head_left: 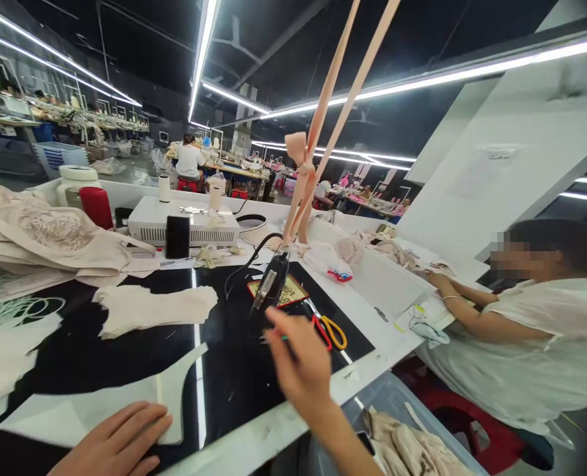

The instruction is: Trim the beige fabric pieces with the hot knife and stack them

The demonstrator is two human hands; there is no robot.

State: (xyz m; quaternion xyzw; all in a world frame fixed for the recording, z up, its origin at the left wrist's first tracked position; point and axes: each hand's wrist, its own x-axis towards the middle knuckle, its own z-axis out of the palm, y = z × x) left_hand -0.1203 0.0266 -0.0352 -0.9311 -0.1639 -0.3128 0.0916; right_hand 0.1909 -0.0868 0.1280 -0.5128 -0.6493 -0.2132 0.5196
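My left hand (119, 439) lies flat, fingers spread, on a white curved pattern piece (100, 403) at the lower left of the black work surface (238, 377). My right hand (301, 363) is raised over the right part of the surface, thumb and index finger apart, just below a dark handheld tool (271, 284). That tool hangs from knotted pink straps (306, 172), with a black cable beside it. Whether the fingertips touch it is unclear. Scissors (333, 332) with red and yellow handles lie right of my hand. Stacked beige fabric pieces (157, 309) lie farther back.
A white box (184, 221) with a phone (178, 238) against it stands behind. Fabric piles (50, 231) fill the left. A plastic bin (397, 430) of cloth is below the table's right edge. Another person (531, 330) sits at the right.
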